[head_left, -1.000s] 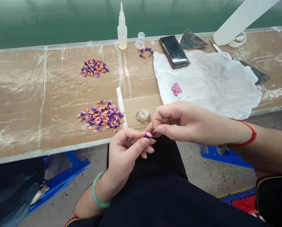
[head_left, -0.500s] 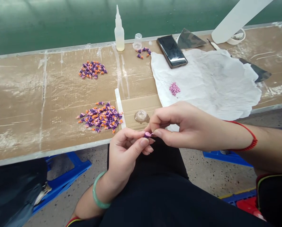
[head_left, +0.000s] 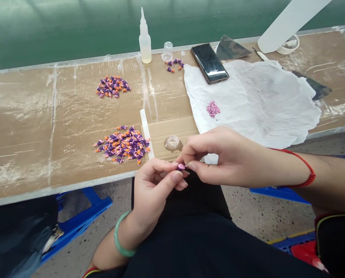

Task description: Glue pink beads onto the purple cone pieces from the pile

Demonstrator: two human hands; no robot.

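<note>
Between thumb and fingertips, my left hand (head_left: 156, 179) pinches a small purple and pink figurine (head_left: 180, 166), its pink side turned up. My right hand (head_left: 215, 154) meets it from the right, thumb and forefinger closed together at the figurine's end; whatever they hold is too small to make out. Both hands are just off the table's front edge, above my lap. Behind them a small clear cup (head_left: 172, 143) rests on a cardboard piece (head_left: 184, 125). To its left lies a pile of purple, pink and orange figurines (head_left: 124, 143), beside a white strip (head_left: 146, 129).
A second figurine pile (head_left: 113, 85) lies farther back. Along the rear stand a dropper bottle (head_left: 145, 44) and a clear cap (head_left: 168, 50). A phone (head_left: 209, 63) overlaps white paper (head_left: 256, 100), which bears tiny pink pieces (head_left: 213, 109). Tape (head_left: 289, 44) sits at the back right.
The figurine has tilted slightly between my left fingertips. Both hands otherwise keep nearly the same pose, and the objects on the table stay in place.
</note>
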